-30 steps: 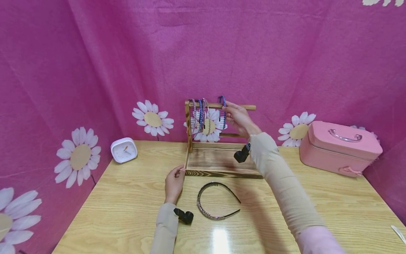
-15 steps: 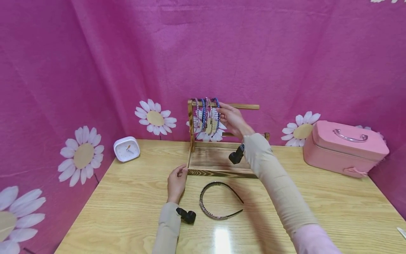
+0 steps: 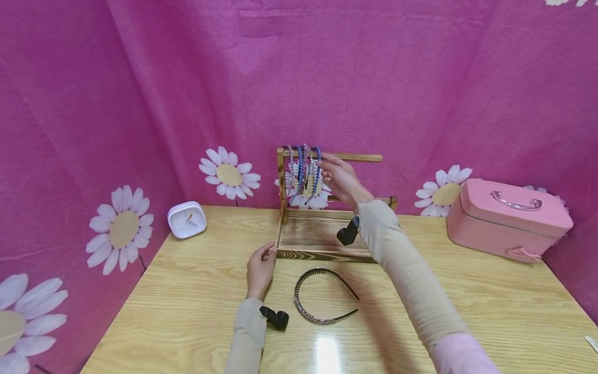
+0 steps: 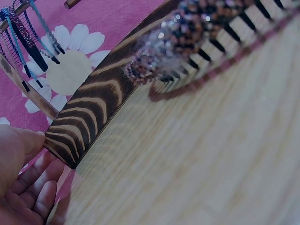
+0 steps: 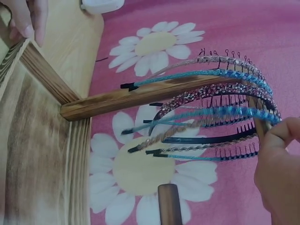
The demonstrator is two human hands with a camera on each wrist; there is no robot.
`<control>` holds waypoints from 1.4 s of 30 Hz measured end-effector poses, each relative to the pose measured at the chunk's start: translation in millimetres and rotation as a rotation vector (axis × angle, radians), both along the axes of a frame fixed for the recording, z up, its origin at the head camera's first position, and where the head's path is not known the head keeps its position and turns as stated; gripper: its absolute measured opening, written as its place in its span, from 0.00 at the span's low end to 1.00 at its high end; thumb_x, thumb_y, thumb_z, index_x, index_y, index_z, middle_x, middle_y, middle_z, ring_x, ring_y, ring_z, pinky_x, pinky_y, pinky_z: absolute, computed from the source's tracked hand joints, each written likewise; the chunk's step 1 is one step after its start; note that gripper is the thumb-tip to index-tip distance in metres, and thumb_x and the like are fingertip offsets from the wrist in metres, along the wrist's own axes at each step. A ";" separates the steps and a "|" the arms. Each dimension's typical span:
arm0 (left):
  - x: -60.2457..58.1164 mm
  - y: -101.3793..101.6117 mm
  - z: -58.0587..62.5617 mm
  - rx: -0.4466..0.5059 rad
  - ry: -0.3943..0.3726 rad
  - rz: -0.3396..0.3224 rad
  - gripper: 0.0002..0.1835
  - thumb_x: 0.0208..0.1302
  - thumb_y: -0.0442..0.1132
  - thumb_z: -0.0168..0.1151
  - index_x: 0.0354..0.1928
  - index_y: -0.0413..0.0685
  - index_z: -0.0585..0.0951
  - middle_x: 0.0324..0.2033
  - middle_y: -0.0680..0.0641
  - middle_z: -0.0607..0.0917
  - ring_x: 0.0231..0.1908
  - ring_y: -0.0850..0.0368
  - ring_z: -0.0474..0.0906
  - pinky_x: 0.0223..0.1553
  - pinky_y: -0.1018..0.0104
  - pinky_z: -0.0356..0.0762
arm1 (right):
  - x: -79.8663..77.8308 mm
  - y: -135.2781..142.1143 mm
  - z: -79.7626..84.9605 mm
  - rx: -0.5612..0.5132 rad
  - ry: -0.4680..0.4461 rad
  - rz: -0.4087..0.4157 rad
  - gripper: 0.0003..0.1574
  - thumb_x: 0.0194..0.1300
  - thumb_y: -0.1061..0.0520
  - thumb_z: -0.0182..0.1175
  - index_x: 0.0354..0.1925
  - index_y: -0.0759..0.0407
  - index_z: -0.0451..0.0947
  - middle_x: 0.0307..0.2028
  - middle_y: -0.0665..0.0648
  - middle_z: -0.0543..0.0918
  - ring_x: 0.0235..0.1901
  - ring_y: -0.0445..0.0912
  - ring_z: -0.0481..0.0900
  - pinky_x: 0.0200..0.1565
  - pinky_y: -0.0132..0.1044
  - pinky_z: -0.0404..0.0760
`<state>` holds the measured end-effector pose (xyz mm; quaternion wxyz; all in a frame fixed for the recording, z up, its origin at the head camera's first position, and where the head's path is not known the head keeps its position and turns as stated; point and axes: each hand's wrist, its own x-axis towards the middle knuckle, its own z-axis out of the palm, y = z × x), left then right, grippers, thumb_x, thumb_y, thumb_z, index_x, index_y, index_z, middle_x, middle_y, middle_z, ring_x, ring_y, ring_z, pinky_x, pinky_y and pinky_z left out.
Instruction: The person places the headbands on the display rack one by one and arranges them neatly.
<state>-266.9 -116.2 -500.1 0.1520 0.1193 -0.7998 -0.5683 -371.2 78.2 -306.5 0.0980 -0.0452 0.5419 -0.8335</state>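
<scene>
My right hand point(image 3: 343, 179) pinches a blue headband point(image 5: 234, 111) that hangs over the top bar of a wooden stand point(image 3: 327, 255). Beside it on the same bar hang several more headbands: a pale pink one point(image 5: 201, 61), another blue one point(image 3: 299, 166) and a sparkly pink one point(image 5: 187, 96). My left hand point(image 3: 260, 271) holds the front left corner of the stand's tray base, thumb against the edge and fingers bent below it, as the left wrist view shows. A black-toothed headband with glittering stones point(image 3: 310, 318) lies on the table in front of the stand.
A pink case point(image 3: 506, 223) with a metal handle stands at the back right. At the back left is a small white clock point(image 3: 187, 220). A magenta daisy-print cloth point(image 3: 397, 78) hangs behind the wooden table point(image 3: 187, 301).
My right hand has slid the blue headband leftward along the bar, up against the others. The left hand has stayed at the stand's corner. The head view has shifted slightly.
</scene>
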 end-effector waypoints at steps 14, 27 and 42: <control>0.7 0.8 1.5 0.002 0.010 -0.004 0.13 0.67 0.38 0.60 0.50 0.44 0.85 0.38 0.41 0.87 0.36 0.55 0.81 0.40 0.63 0.75 | 37.4 33.9 -38.6 0.064 -0.022 0.043 0.33 0.73 0.66 0.45 0.73 0.68 0.51 0.35 0.47 0.75 0.26 0.33 0.69 0.28 0.20 0.68; 2.2 0.1 4.1 -0.004 -0.001 -0.007 0.14 0.68 0.38 0.59 0.51 0.43 0.85 0.39 0.40 0.87 0.39 0.50 0.82 0.41 0.61 0.75 | 113.9 19.8 -117.8 0.295 -0.030 0.317 0.32 0.71 0.66 0.47 0.68 0.79 0.54 0.36 0.46 0.73 0.27 0.32 0.68 0.30 0.20 0.68; 3.2 -0.8 1.4 -0.032 0.008 -0.027 0.14 0.69 0.39 0.58 0.52 0.42 0.84 0.39 0.39 0.86 0.40 0.47 0.82 0.42 0.57 0.77 | 167.6 -20.3 -154.3 0.877 0.190 0.399 0.18 0.58 0.65 0.64 0.46 0.72 0.73 0.27 0.52 0.78 0.27 0.39 0.73 0.33 0.29 0.72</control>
